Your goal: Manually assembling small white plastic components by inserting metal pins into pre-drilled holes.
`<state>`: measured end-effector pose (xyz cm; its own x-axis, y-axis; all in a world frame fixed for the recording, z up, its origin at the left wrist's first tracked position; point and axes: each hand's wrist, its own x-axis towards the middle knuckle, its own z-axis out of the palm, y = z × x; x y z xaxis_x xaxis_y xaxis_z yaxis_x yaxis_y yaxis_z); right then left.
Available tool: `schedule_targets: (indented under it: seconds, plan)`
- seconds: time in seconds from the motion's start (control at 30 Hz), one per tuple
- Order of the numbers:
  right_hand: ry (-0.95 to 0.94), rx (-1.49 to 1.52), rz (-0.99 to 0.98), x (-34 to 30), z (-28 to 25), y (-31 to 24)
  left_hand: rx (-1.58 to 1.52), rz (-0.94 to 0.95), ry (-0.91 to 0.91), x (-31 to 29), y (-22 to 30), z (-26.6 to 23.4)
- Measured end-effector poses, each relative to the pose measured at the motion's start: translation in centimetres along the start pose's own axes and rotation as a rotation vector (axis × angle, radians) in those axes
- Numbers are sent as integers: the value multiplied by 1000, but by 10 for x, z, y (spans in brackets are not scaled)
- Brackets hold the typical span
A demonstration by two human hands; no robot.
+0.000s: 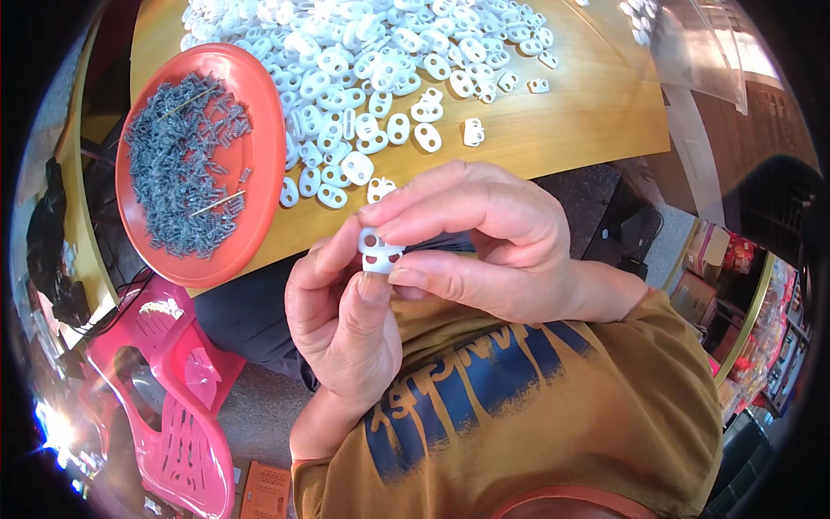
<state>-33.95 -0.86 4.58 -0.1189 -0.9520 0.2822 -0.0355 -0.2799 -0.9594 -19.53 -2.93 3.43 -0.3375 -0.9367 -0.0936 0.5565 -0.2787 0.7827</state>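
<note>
My left hand (341,303) pinches a small white plastic two-hole cord lock (378,251) between thumb and fingertips, above my lap at the table's near edge. The thumb and fingers of my right hand (484,238) close on the same piece from the right. Its upper part shows a round hole; fingertips cover some of its sides. Just beyond my hands, a large heap of white oval two-hole pieces (346,95) spreads over the wooden table (579,112). To the left, a round orange-red plate (264,164) holds many small metal springs (177,173).
Two thin yellowish sticks lie among the springs. A few white pieces (474,131) sit apart from the heap on the right. A pink plastic chair (186,424) stands at lower left on the floor. Shelves with boxes and packets (735,303) are at the right.
</note>
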Motion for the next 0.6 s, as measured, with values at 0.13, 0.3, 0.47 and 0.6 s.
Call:
schedule_targets:
  seconds: [0.13,0.3,0.47,0.6]
  plan:
    - [76,64,42,-3,4,2,74,47,-109,1,-2,-8]
    - [12,7,-7,-3,0,1,88,84,-107,0,-3,-8]
    - [-31,-23,-65,-3,-1,3,78,72,-105,0,-2,-6]
    - [-28,-38,-78,-3,0,3,49,78,-44,1,-3,-4]
